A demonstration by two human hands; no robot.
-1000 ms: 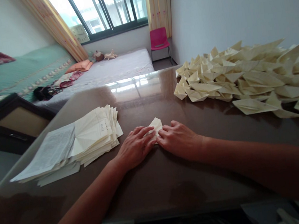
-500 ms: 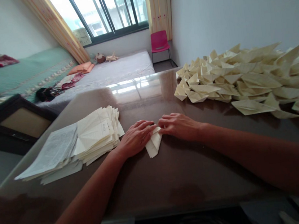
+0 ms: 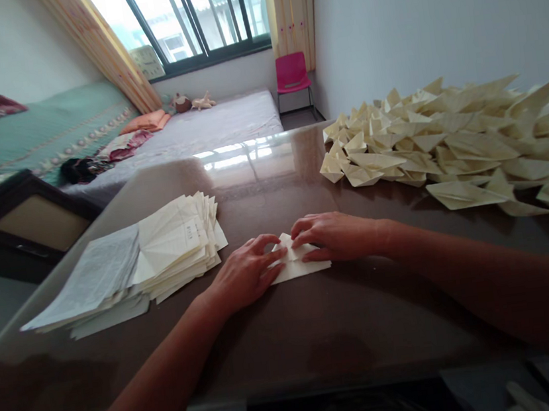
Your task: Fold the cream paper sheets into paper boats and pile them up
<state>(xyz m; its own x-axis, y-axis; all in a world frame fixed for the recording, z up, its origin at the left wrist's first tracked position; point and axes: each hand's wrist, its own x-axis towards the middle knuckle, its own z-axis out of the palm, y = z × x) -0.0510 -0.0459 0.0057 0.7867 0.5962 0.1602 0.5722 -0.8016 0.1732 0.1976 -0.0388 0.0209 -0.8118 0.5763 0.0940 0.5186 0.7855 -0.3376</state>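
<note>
A cream sheet of folded paper (image 3: 298, 269) lies on the brown table in front of me, with a peaked top and a wide straight lower edge. My left hand (image 3: 248, 269) is at its left side, fingertips and thumb gripping the paper there. From the other side my right hand (image 3: 331, 237) grips it, with curled fingers over the peak and the thumb lower down. Both hands cover parts of the paper's sides. To the left of my left hand sits a stack of cream paper sheets (image 3: 171, 241), the top one creased.
Grey printed sheets (image 3: 95, 274) overlap the stack's left side. A large heap of folded cream paper pieces (image 3: 446, 138) covers the table's right rear. The glossy table (image 3: 272, 346) has its near edge by me. Beyond it are a bed (image 3: 224, 121) and a pink chair (image 3: 291, 73).
The narrow folded paper has been opened out into a wider shape with a broad lower edge. My hands have moved apart a little, and the right thumb is lower on the paper.
</note>
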